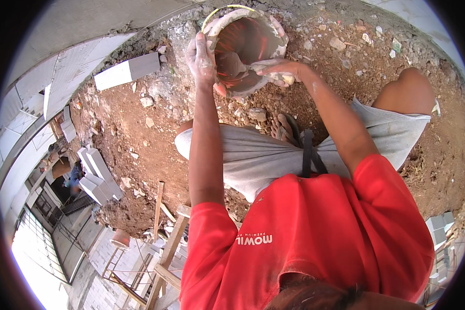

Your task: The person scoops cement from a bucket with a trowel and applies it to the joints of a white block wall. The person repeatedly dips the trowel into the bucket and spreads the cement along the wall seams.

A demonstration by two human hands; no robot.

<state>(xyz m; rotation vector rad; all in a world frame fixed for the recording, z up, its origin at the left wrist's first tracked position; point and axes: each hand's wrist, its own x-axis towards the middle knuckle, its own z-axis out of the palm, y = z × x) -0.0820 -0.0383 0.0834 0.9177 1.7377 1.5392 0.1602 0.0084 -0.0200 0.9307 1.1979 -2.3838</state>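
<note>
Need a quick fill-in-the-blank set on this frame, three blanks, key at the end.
1. The left grip is on the bucket; the tool is in the ____ grip.
2. The person's shirt is ____ with pale lettering.
3. In the picture, the nearest pale block lies to the ____ of the bucket.

Missing words: right; red; left.

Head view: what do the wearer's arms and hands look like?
Both arms are bare below short red sleeves. The left hand and right hand wear no gloves, and pale grey smears coat both. No watch or bracelet shows.
</note>
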